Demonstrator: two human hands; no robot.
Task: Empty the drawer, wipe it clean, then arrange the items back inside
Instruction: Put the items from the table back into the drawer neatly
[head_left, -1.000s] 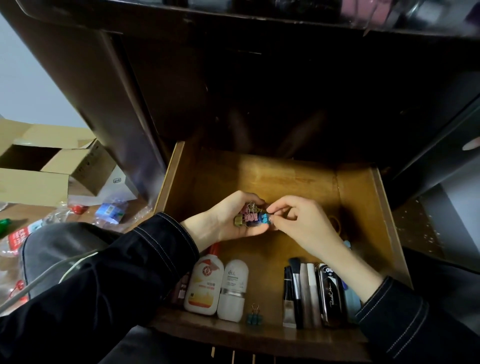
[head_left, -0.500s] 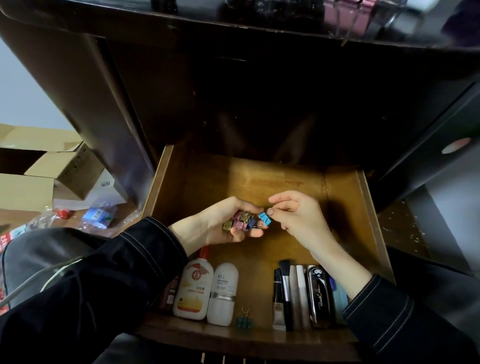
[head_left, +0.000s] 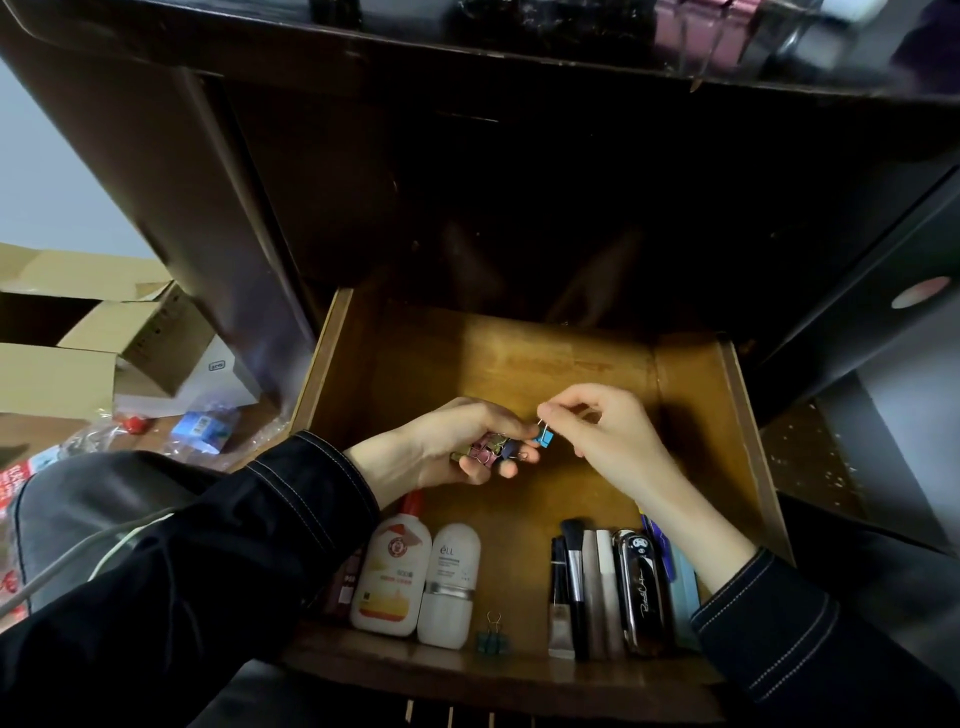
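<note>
The wooden drawer (head_left: 519, 364) stands pulled out below a dark cabinet. Over its middle, my left hand (head_left: 441, 447) cups a bunch of coloured binder clips (head_left: 488, 449). Just to the right, my right hand (head_left: 608, 431) pinches one blue binder clip (head_left: 544, 438) by its wire handle, a little apart from the bunch. Along the drawer's front lie a white bottle with a red cap (head_left: 392, 577), a white roll-on bottle (head_left: 449, 587), a teal binder clip (head_left: 492, 639), a makeup brush (head_left: 574, 582), slim sticks and a black case (head_left: 641, 592).
Open cardboard boxes (head_left: 104, 338) and plastic wrappers (head_left: 202, 426) lie on the floor at the left. The dark cabinet (head_left: 519, 182) overhangs the drawer's back. A dark bag (head_left: 104, 499) sits by my left sleeve. Another dark cabinet side (head_left: 857, 312) stands at the right.
My right hand has pulled a single blue clip away from the bunch in my left hand, moving slightly right. Both hands sit a little lower in the drawer than before.
</note>
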